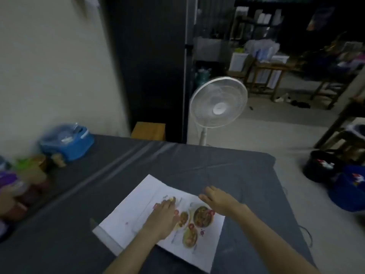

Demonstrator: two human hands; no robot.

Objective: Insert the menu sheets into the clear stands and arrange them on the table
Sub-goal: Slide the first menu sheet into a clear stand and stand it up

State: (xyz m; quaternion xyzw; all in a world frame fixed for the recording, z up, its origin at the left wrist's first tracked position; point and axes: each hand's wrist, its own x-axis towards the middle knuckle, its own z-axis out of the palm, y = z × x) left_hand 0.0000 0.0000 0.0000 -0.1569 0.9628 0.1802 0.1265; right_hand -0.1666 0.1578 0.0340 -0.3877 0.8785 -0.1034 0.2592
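A white menu sheet (136, 206) with printed food pictures lies flat on the dark grey table (227, 175). A clear stand (107, 239) lies flat at the sheet's left edge; whether the sheet is inside it I cannot tell. My left hand (163, 218) rests palm down on the middle of the sheet, fingers together. My right hand (218, 200) hovers over the sheet's far right corner, fingers stretched out, holding nothing.
A blue tub (67, 141) and several blurred jars and bottles (25, 178) line the table's left side by the wall. Past the far edge stand a white fan (218, 103) and a wooden stool (148, 130). Dark buckets (335, 175) sit on the floor at right.
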